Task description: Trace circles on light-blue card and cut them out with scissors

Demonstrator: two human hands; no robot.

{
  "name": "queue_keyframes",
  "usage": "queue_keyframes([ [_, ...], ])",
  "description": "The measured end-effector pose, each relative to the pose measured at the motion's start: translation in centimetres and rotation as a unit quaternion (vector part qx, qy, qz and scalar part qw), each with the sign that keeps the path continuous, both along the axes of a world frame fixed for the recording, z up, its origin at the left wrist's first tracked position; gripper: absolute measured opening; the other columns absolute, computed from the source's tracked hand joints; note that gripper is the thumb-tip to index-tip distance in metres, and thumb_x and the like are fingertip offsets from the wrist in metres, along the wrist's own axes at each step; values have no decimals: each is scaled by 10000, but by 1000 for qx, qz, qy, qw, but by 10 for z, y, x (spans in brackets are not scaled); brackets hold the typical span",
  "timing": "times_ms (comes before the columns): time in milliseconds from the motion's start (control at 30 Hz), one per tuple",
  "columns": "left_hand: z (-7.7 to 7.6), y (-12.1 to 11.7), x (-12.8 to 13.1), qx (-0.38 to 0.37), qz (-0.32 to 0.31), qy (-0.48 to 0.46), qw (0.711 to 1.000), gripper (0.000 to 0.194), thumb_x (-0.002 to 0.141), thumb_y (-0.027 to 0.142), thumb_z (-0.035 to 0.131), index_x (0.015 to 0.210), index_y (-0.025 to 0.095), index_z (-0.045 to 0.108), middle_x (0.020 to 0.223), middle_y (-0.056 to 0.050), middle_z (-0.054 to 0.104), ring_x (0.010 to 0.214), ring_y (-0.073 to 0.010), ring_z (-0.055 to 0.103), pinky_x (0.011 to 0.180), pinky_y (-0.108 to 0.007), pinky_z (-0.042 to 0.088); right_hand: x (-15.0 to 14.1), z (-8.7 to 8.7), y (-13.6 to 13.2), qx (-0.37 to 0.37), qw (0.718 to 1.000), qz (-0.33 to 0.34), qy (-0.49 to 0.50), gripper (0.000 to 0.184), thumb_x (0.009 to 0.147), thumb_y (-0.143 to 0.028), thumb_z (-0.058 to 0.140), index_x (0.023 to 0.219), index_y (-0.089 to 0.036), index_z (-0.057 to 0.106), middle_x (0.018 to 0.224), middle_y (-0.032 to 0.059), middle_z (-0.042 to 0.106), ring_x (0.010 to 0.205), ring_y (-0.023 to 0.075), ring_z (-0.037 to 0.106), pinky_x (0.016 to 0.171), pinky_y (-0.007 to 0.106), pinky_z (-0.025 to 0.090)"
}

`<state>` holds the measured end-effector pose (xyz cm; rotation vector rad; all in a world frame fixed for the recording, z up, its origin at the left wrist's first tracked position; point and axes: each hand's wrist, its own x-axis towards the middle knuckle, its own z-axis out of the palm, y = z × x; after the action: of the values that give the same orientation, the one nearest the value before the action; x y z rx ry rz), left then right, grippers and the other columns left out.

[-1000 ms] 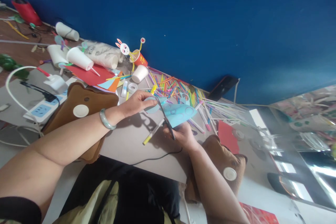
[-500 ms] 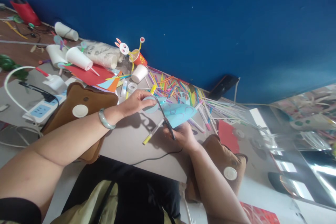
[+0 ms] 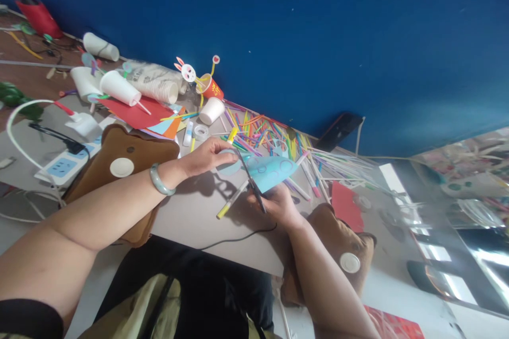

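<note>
Between my hands, above the table, is a light blue sheet of paper with circles drawn on it. My left hand pinches the paper's left part between thumb and fingers; a jade-coloured bangle is on that wrist. In my right hand is a pair of dark scissors, its blades lying across the paper near my left fingertips. The right fingers are partly hidden behind the scissors and paper. A marker with a yellow-green end lies on the table just below the paper.
Many coloured sticks lie along the blue wall. White paper cups, a rabbit-decorated red cup, and coloured paper are at the left. Brown cushions lie at both sides. A power strip stands far left.
Almost nothing differs. The paper and my left fingertips have shifted very slightly; both hands keep their holds.
</note>
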<state>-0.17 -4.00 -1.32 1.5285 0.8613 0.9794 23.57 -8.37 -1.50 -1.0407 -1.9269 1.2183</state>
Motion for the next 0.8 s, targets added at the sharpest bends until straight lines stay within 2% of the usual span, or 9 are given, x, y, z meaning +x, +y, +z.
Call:
queue_keyframes([
  [333, 5, -1, 0, 6, -22, -4, 1000, 204, 814, 331, 649, 740, 159, 731, 645, 14, 610, 598, -97, 504, 596, -233, 411, 5, -2, 2, 17, 1000, 4, -18, 406, 788, -546, 771, 696, -165, 666, 582, -9, 583, 534, 115, 496, 506, 235, 424],
  [533, 9, -2, 0, 5, -32, -12, 999, 193, 802, 301, 642, 686, 160, 700, 596, 26, 578, 565, -86, 458, 549, -225, 362, 7, -3, 4, 24, 1000, 18, -4, 388, 775, -535, 793, 723, -166, 683, 609, -6, 596, 539, 114, 497, 516, 238, 417],
  [800, 11, -2, -1, 8, -31, -3, 999, 178, 788, 296, 633, 705, 156, 706, 600, 20, 595, 567, -92, 472, 554, -223, 388, 8, -2, 4, 18, 999, 31, 7, 344, 795, -486, 791, 731, -171, 672, 610, -16, 585, 536, 109, 484, 526, 234, 410],
])
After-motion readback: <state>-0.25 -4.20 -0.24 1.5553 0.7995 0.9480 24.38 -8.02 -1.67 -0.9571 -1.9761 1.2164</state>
